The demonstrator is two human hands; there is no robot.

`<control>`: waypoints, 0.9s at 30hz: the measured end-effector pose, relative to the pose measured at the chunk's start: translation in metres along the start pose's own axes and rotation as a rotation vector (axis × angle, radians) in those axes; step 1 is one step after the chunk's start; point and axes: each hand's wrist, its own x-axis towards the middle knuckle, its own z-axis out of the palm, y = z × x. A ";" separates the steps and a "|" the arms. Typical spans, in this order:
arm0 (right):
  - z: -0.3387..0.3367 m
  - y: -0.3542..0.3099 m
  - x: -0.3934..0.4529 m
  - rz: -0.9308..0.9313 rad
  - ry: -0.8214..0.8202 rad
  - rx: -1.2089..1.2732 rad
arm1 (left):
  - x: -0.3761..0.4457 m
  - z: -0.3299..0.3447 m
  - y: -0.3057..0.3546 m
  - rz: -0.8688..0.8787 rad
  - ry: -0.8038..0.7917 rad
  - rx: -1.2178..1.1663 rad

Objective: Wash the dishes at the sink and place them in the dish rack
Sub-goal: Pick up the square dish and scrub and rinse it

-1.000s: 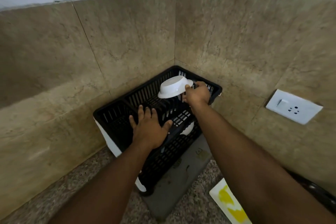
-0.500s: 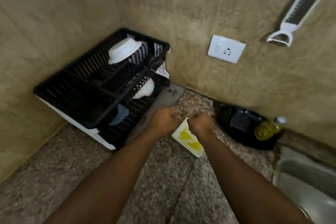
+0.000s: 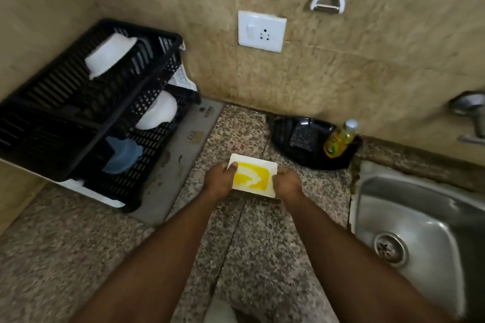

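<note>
1. We judge the step in hand to be fetching the next dirty dish: a small white rectangular plate smeared with yellow residue sits on, or just above, the speckled granite counter, between the dish rack and the sink.
2. Our left hand grips the plate's left edge, thumb curled over the rim; our right hand grips its right edge with curled fingers (whether the plate has left the counter, we cannot tell).
3. The black rack, in the corner to the left, already holds an upturned white bowl on the upper tier, with another white bowl and a blue dish lower down.
4. The next move, as we judge it, calls for carrying the plate rightward over the basin, kept level so the residue does not run, then reaching for the dish soap bottle standing in a black tray by the wall.
5. Writing: the grey mat under the rack bears printed marks too blurred to read; the bottle's label is unreadable too.
</note>
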 end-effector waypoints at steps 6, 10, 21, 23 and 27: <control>-0.099 0.069 0.033 -0.005 0.010 0.195 | -0.051 0.071 0.054 -0.069 -0.147 -0.475; -0.200 0.068 -0.016 -0.027 0.025 0.289 | -0.092 0.128 0.103 -0.035 -0.247 -0.472; -0.419 0.103 -0.028 -0.129 0.276 0.390 | -0.192 0.283 0.226 0.068 -0.259 -0.534; -0.450 0.107 -0.020 -0.157 0.345 0.332 | -0.206 0.299 0.245 0.076 -0.255 -0.541; -0.499 0.106 -0.004 -0.175 0.613 0.217 | -0.223 0.331 0.270 0.102 -0.210 -0.551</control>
